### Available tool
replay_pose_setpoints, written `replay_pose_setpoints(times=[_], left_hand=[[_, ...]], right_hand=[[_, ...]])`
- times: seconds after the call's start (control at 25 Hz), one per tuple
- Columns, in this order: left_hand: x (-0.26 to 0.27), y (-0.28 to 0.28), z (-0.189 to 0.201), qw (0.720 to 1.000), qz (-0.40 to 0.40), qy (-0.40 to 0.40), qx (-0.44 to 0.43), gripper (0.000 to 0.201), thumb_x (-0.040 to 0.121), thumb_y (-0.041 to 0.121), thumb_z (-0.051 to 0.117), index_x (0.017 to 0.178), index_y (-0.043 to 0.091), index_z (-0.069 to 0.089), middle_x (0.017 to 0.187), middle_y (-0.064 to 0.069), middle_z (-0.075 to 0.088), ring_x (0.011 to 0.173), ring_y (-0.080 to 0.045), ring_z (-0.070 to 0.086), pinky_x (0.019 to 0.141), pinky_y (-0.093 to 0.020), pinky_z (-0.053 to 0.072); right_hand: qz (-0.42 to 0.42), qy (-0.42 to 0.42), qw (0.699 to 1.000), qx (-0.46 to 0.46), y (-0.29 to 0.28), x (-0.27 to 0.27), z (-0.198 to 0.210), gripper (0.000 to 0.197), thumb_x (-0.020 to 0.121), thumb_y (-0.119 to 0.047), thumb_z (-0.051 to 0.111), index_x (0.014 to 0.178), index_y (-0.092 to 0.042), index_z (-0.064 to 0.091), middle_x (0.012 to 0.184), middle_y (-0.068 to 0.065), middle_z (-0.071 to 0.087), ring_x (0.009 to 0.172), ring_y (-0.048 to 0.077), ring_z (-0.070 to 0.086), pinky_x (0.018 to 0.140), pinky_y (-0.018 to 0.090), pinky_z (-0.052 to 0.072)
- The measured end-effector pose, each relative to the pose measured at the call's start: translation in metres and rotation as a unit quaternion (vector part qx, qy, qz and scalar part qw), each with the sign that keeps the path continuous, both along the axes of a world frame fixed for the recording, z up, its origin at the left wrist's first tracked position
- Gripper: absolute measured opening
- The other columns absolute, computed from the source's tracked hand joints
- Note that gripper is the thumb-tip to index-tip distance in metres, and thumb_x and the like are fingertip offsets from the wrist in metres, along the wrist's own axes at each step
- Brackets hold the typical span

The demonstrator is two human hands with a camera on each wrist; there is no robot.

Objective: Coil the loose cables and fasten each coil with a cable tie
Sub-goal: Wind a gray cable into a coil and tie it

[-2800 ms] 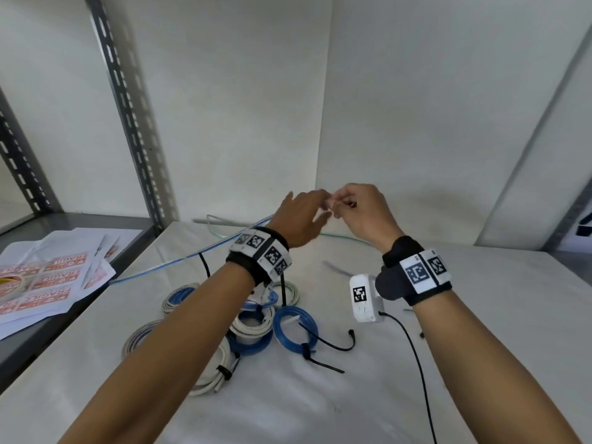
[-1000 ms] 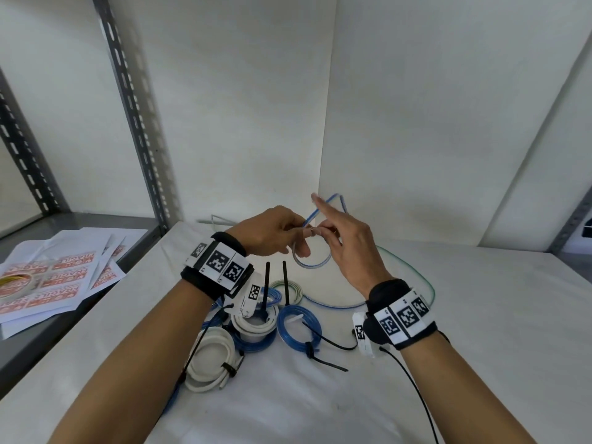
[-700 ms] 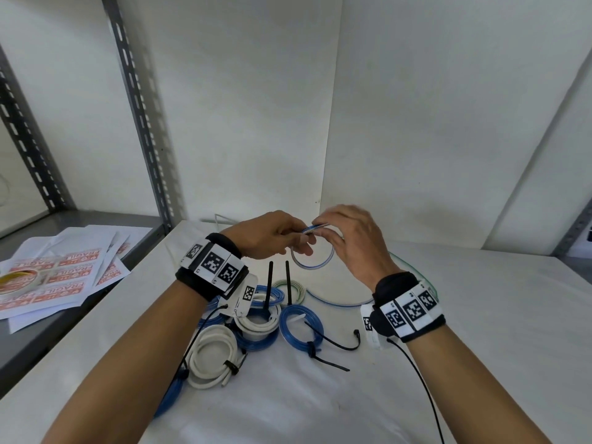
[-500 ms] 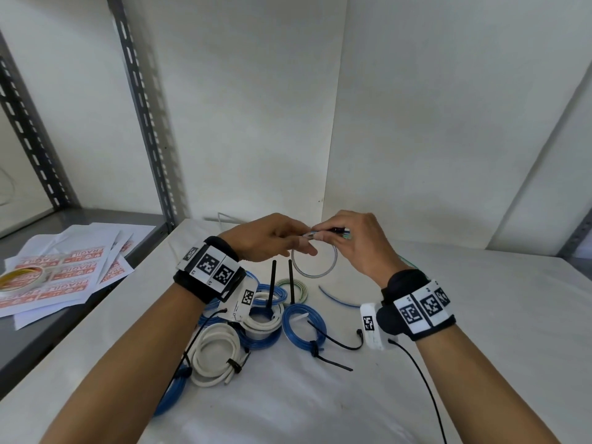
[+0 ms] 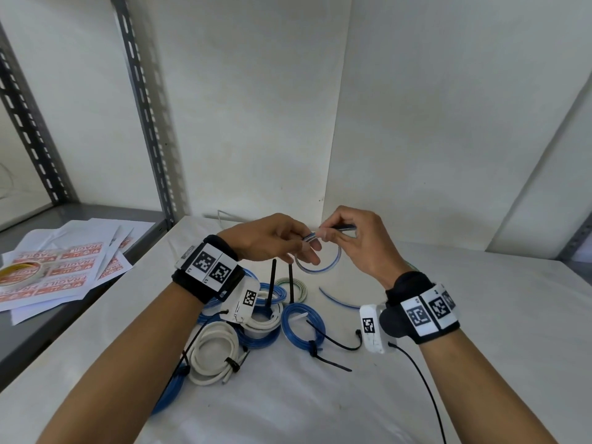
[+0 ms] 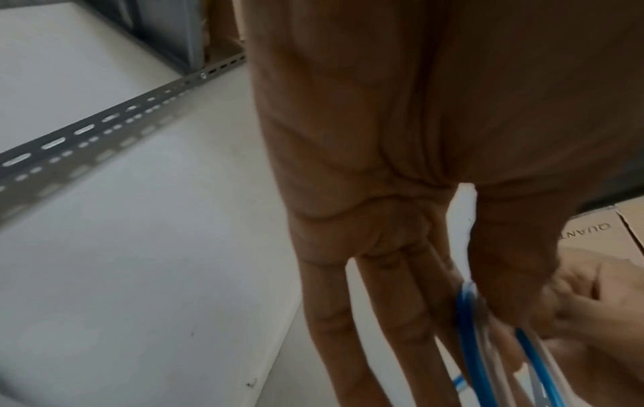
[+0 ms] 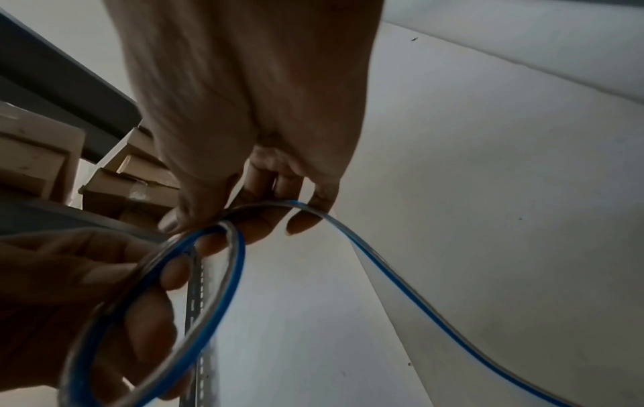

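Above the white table [image 5: 480, 315], both hands hold a thin blue-and-clear cable wound into a small coil [image 5: 323, 267]. My left hand [image 5: 288, 238] pinches the top of the coil between thumb and fingers; the coil [image 6: 468, 325] runs down past its straight fingers. My right hand [image 5: 346, 235] grips the cable strand beside it. In the right wrist view the coil [image 7: 216, 289] hangs from both hands and the loose cable tail [image 7: 400, 281] trails down to the right. A stretch of that tail [image 5: 336, 299] lies on the table.
Several tied coils lie near my left forearm: a white coil [image 5: 214, 354], a blue coil [image 5: 301, 322], a green-white coil [image 5: 298, 285]. Black cable ties [image 5: 274, 280] stick up from them. Papers with red labels [image 5: 54, 267] and a tape roll [image 5: 16, 274] lie at left.
The hands came together and wound the long loose cable into a small loop; the loop gained turns and most of the tail was drawn in off the table.
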State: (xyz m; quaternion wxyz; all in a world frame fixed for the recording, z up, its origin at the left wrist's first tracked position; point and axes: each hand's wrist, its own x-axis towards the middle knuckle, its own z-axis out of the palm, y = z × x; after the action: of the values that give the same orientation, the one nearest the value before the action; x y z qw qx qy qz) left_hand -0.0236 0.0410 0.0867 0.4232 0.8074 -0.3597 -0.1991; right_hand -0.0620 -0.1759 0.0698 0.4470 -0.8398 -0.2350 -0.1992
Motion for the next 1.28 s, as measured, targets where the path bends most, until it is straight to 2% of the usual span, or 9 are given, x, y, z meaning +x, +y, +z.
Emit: replay_pose_setpoints(times=[0.08, 0.2, 0.36, 0.48, 0.64, 0.76, 0.84, 1.0, 1.28], left_hand=[[-0.004, -0.006, -0.003, 0.999, 0.022, 0.007, -0.043, 0.024, 0.104, 0.021, 0.055, 0.111, -0.001, 0.062, 0.093, -0.007, 0.076, 0.092, -0.021, 0.073, 0.094, -0.042, 0.057], [-0.007, -0.014, -0.011, 0.988, 0.083, -0.011, -0.132, 0.026, 0.108, 0.027, 0.045, 0.092, 0.009, 0.053, 0.072, 0.001, 0.046, 0.064, -0.012, 0.05, 0.077, -0.039, 0.053], [0.002, -0.018, -0.019, 0.947, 0.139, -0.015, -0.288, 0.03, 0.11, 0.026, 0.04, 0.082, 0.017, 0.048, 0.067, 0.005, 0.037, 0.058, -0.009, 0.038, 0.065, -0.028, 0.041], [-0.002, -0.028, -0.024, 0.925, 0.153, -0.019, -0.348, 0.027, 0.107, 0.028, 0.039, 0.086, 0.014, 0.048, 0.066, 0.008, 0.037, 0.06, -0.01, 0.037, 0.065, -0.028, 0.042], [-0.005, -0.018, -0.011, 0.962, 0.166, -0.046, -0.213, 0.039, 0.109, 0.023, 0.033, 0.086, 0.004, 0.059, 0.064, 0.002, 0.053, 0.067, -0.017, 0.052, 0.077, -0.038, 0.048], [-0.01, -0.017, 0.0, 0.983, 0.146, -0.071, -0.085, 0.051, 0.11, 0.038, 0.033, 0.072, 0.01, 0.051, 0.061, 0.002, 0.044, 0.058, -0.015, 0.046, 0.067, -0.028, 0.047], [-0.009, -0.016, 0.0, 0.98, 0.153, -0.064, -0.113, 0.05, 0.109, 0.042, 0.033, 0.068, 0.016, 0.044, 0.06, 0.005, 0.038, 0.055, -0.015, 0.041, 0.061, -0.023, 0.043], [0.001, -0.021, -0.005, 0.889, 0.189, 0.085, -0.407, 0.047, 0.11, 0.039, 0.029, 0.068, 0.019, 0.035, 0.059, 0.007, 0.022, 0.05, -0.011, 0.022, 0.054, -0.025, 0.035], [0.013, -0.063, -0.022, 0.767, 0.241, 0.178, -0.568, 0.048, 0.111, 0.039, 0.029, 0.069, 0.017, 0.036, 0.057, 0.005, 0.016, 0.046, -0.01, 0.018, 0.049, -0.023, 0.032]], right_hand=[[0.001, -0.01, 1.0, 0.001, 0.004, 0.0, -0.001, 0.007, 0.089, -0.017, 0.077, 0.087, -0.011, 0.074, 0.083, -0.005, 0.074, 0.083, 0.01, 0.07, 0.082, 0.022, 0.055], [-0.009, -0.012, 0.999, 0.033, -0.004, 0.002, 0.003, 0.007, 0.091, -0.017, 0.074, 0.097, -0.015, 0.076, 0.089, -0.006, 0.076, 0.083, 0.008, 0.07, 0.076, 0.022, 0.055], [-0.002, 0.032, 0.989, 0.144, 0.001, -0.002, -0.001, 0.03, 0.087, -0.016, 0.077, 0.117, -0.015, 0.074, 0.094, 0.001, 0.078, 0.071, 0.011, 0.069, 0.064, 0.02, 0.053], [-0.047, 0.006, 0.976, 0.213, 0.012, -0.002, -0.007, 0.022, 0.088, -0.016, 0.078, 0.11, -0.014, 0.077, 0.084, -0.001, 0.078, 0.067, 0.009, 0.066, 0.058, 0.021, 0.049], [-0.028, 0.008, 0.996, 0.087, 0.005, 0.001, 0.001, 0.019, 0.086, -0.02, 0.079, 0.104, -0.016, 0.08, 0.088, -0.008, 0.077, 0.078, 0.007, 0.065, 0.068, 0.018, 0.049], [-0.004, -0.004, 1.0, 0.003, 0.009, 0.002, 0.002, 0.018, 0.084, -0.018, 0.081, 0.101, -0.013, 0.08, 0.087, -0.011, 0.075, 0.076, -0.003, 0.064, 0.066, 0.01, 0.044], [-0.016, -0.021, 0.999, 0.032, 0.006, 0.002, 0.0, 0.02, 0.085, -0.02, 0.08, 0.104, -0.015, 0.08, 0.09, -0.01, 0.076, 0.077, -0.001, 0.065, 0.069, 0.014, 0.048], [-0.049, 0.004, 0.979, 0.197, 0.005, 0.003, -0.016, 0.024, 0.092, -0.015, 0.072, 0.116, -0.014, 0.075, 0.095, -0.004, 0.079, 0.068, 0.008, 0.063, 0.059, 0.023, 0.053], [-0.1, -0.027, 0.945, 0.311, 0.032, 0.025, -0.033, 0.023, 0.095, -0.016, 0.069, 0.118, -0.013, 0.073, 0.09, 0.0, 0.079, 0.065, 0.001, 0.059, 0.06, 0.018, 0.048]])
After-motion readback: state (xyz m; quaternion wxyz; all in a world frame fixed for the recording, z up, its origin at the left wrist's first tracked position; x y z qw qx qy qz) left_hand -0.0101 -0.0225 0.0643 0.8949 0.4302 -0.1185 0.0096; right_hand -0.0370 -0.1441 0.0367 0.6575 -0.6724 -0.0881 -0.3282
